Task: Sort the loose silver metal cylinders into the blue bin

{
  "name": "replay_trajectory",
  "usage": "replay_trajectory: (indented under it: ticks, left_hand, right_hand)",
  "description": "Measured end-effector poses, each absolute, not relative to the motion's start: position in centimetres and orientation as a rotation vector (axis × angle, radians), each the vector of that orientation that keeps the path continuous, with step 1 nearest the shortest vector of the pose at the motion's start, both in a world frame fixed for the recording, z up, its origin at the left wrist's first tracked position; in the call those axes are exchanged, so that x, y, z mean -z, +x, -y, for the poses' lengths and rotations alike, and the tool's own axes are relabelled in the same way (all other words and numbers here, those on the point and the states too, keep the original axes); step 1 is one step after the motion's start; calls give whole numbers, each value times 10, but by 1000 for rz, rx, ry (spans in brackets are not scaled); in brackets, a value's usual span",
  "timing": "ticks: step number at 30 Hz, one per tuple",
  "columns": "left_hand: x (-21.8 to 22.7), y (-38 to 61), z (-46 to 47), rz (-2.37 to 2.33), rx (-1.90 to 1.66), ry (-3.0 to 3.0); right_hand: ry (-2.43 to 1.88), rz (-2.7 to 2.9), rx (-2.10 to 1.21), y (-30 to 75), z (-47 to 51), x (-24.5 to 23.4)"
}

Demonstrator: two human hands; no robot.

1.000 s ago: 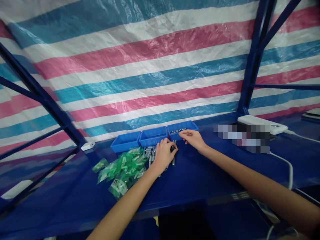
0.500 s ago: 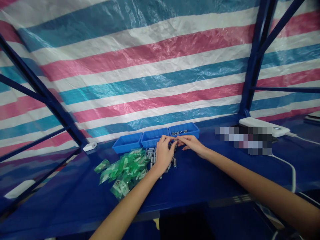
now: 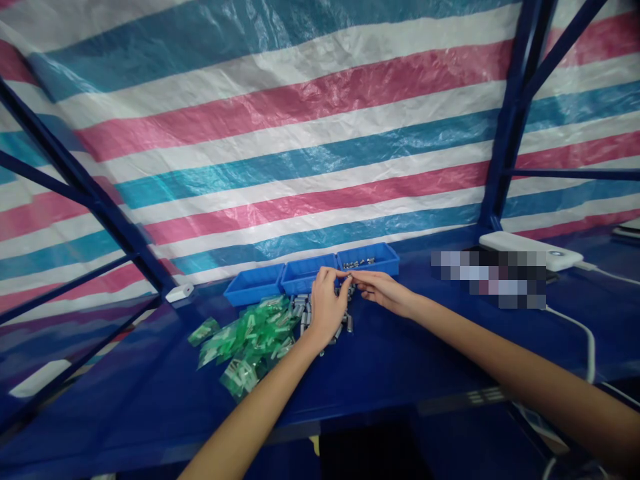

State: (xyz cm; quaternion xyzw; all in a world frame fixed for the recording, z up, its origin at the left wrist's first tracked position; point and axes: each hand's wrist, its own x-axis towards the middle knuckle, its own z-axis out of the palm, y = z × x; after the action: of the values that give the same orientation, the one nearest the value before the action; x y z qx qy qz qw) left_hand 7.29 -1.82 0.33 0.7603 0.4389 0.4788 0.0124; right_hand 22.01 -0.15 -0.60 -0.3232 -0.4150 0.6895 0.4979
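My left hand (image 3: 326,307) and my right hand (image 3: 383,288) meet fingertip to fingertip above a heap of small grey metal parts (image 3: 303,309) on the dark blue table (image 3: 380,360). Both hands pinch one small metal piece (image 3: 349,275) between them, just in front of the blue trays. The right tray (image 3: 369,259) holds a few metal parts. The middle tray (image 3: 305,273) and the left tray (image 3: 253,285) show no contents from here. A pile of green plastic packets (image 3: 245,340) lies left of my left hand.
A striped pink, white and blue tarp hangs behind the table, framed by dark blue metal bars (image 3: 507,133). A white power bank (image 3: 530,250) with a white cable (image 3: 580,327) sits at the right. A small white adapter (image 3: 180,291) lies at the left.
My right hand has drawn back from the right tray toward my left hand. My left hand has lifted off the metal parts, and the fingertips of both now meet on a small piece.
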Motion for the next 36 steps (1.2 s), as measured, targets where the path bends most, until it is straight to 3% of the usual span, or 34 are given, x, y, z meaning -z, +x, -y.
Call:
replay_trajectory:
  ticks: [23, 36]
  left_hand:
    - [7, 66, 14, -1767, -643, 2719]
    - [5, 68, 14, -1651, -723, 2641]
  right_hand:
    - [-1059, 945, -1323, 221, 1, 0]
    - [-1106, 1041, -1136, 228, -5, 6]
